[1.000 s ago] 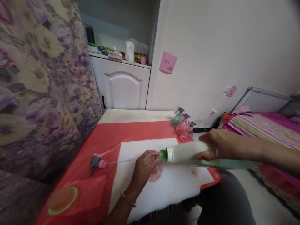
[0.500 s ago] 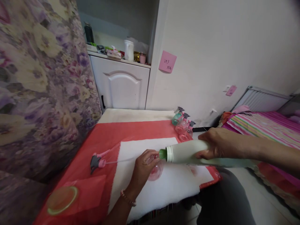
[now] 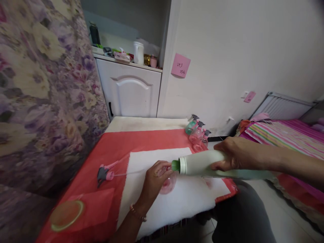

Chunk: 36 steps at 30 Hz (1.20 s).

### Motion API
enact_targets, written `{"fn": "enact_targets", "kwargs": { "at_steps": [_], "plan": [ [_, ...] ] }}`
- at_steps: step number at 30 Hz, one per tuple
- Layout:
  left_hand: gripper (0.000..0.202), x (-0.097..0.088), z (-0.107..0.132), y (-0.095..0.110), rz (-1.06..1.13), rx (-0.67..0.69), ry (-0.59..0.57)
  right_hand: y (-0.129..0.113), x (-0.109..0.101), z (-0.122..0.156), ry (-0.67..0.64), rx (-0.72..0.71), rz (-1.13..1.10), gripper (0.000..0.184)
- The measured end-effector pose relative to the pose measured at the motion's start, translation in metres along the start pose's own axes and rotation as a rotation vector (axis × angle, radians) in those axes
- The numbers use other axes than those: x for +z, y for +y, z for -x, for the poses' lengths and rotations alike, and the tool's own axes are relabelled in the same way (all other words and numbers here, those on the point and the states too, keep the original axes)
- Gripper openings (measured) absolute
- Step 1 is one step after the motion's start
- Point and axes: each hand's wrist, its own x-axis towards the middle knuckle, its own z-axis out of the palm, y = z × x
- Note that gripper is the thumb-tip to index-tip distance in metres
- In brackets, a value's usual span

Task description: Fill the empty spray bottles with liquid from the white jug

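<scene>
My left hand [image 3: 157, 177] is closed around the neck of a clear pink spray bottle [image 3: 169, 186], which has no spray head on it and stands on a white cloth [image 3: 177, 207]. My right hand [image 3: 229, 155] grips a large pale green bottle [image 3: 201, 163], tilted almost level. Its green-lined mouth [image 3: 176, 165] is right at the spray bottle's opening, beside my left fingers. Whether liquid is flowing I cannot tell. To the left, a grey and pink spray head [image 3: 104, 174] lies on the red cloth [image 3: 141, 139], its thin tube pointing right onto the white cloth.
Several spray bottles [image 3: 196, 135] with grey heads stand at the table's far right corner. A round green-rimmed picture [image 3: 67, 216] is at the near left. A flowered curtain [image 3: 50, 84] hangs on the left, and a bed [image 3: 286, 138] stands to the right.
Both hands and both bottles hold nearly the same places. The whole view has shifted very slightly.
</scene>
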Motion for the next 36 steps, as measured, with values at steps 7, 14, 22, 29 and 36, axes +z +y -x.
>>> {"fn": "enact_targets", "kwargs": {
  "at_steps": [7, 14, 22, 29, 36],
  "plan": [
    [0.013, -0.0002, 0.0004, 0.0006, -0.009, 0.004, -0.004, 0.0013, 0.0011, -0.0006, 0.007, -0.029, 0.002, 0.045],
    [0.011, 0.0003, 0.0003, 0.0059, -0.041, 0.024, 0.004, -0.0013, -0.0019, 0.0015, -0.012, -0.014, -0.011, 0.047],
    [0.012, 0.0004, -0.0002, 0.0031, -0.020, 0.000, 0.002, -0.0029, -0.0032, 0.0001, -0.021, -0.005, 0.014, 0.044],
    [0.012, -0.0007, -0.0003, 0.0033, -0.024, 0.002, 0.002, -0.0049, -0.0060, 0.0019, -0.043, 0.010, -0.002, 0.043],
    [0.013, 0.0005, -0.0007, 0.0040, -0.041, 0.004, 0.009, -0.0004, -0.0037, 0.0002, -0.025, -0.028, -0.020, 0.043]
  ]
}}
